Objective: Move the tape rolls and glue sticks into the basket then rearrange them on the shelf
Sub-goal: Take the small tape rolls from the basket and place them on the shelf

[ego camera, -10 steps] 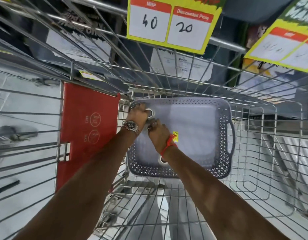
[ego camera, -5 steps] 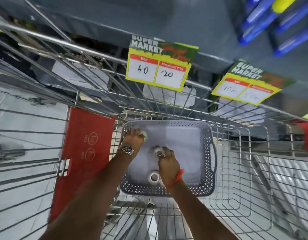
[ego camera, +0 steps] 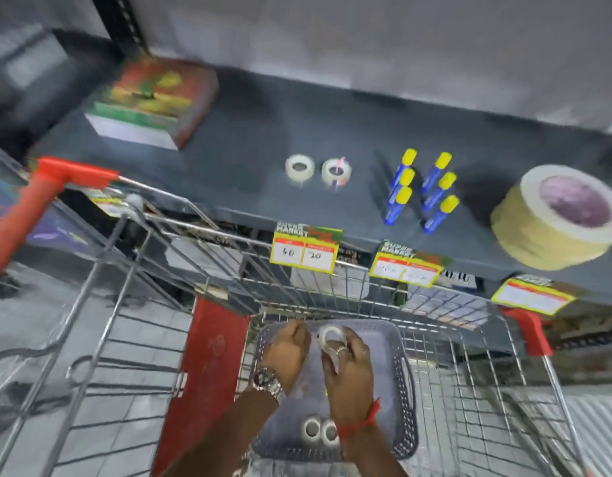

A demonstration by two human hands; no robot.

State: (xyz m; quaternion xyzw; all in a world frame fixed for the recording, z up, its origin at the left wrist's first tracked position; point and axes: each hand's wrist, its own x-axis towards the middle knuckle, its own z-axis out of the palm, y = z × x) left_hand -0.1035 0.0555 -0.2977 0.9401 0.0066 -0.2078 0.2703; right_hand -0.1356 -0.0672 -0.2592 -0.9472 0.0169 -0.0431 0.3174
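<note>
Tape roll [ego camera: 328,339]: pinched in right hand [ego camera: 349,370] above basket [ego camera: 406,380] (in the cart)
Left hand [ego camera: 287,352]: curled; contents unclear
Risk: loose fingertip pinch may drop it

Both forearms reach forward — left hand [ego camera: 286,349] curled closed, right hand [ego camera: 349,373] fingers [ego camera: 340,350] pinching.
</note>
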